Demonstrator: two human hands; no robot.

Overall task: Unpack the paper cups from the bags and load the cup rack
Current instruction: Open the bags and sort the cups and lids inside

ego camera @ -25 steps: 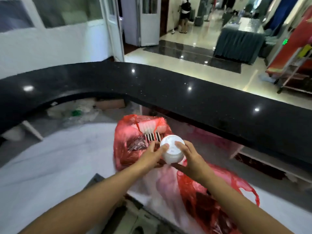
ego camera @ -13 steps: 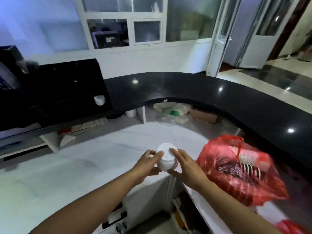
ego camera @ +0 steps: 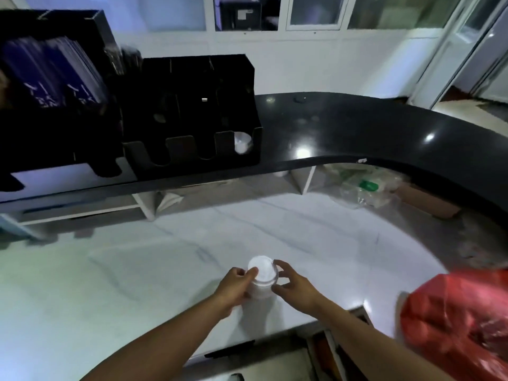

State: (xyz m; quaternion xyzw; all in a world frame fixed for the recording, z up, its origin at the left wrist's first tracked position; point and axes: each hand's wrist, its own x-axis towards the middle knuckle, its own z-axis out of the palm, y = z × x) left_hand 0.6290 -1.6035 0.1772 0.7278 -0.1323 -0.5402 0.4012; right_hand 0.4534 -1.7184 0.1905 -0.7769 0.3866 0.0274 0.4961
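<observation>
Holding the paper cups [ego camera: 262,280] over the white counter [ego camera: 137,270], left hand [ego camera: 235,288] and right hand [ego camera: 297,290] are both gripping them with curled fingers, cup rack [ego camera: 192,119] well beyond.

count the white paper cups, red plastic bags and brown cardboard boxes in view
white paper cups: 2 (held cup, racked cup)
red plastic bags: 1
brown cardboard boxes: 1
total: 4

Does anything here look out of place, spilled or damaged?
Nothing looks spilled or damaged; the paper cups look intact. Only the crumpled clear plastic bags look untidy, lying loose under the black counter beside a cardboard box.
</observation>
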